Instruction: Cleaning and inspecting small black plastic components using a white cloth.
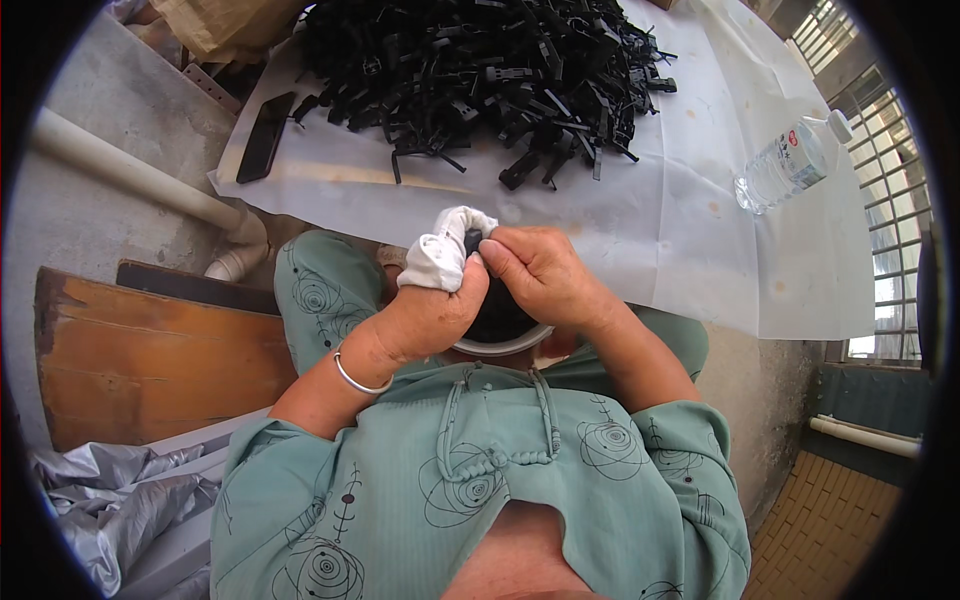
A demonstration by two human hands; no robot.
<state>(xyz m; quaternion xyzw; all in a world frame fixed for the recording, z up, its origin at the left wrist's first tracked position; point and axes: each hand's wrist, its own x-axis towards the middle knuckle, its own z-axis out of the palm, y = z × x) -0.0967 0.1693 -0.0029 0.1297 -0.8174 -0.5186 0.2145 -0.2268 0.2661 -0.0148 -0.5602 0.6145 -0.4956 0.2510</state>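
Observation:
My hands meet in front of my chest, above a light-rimmed tub [505, 349] with dark contents. A white cloth [437, 262] covers the fingers of my left hand [440, 310]. Bare fingers of my right hand [545, 270] are pinched together against it. Between them shows a small black piece [473, 241], mostly hidden by fingers and cloth; both hands appear closed on it. Beyond them, on the table, lies a big heap of black plastic buckles with short straps [490, 75].
A whitish sheet covers the table [690, 230]. At its left edge lies a dark phone [266, 137]; a clear water bottle [790, 165] stands at the right. A pipe [140, 170] and wooden board [160, 360] are on the left, beside silvery sheeting [130, 515].

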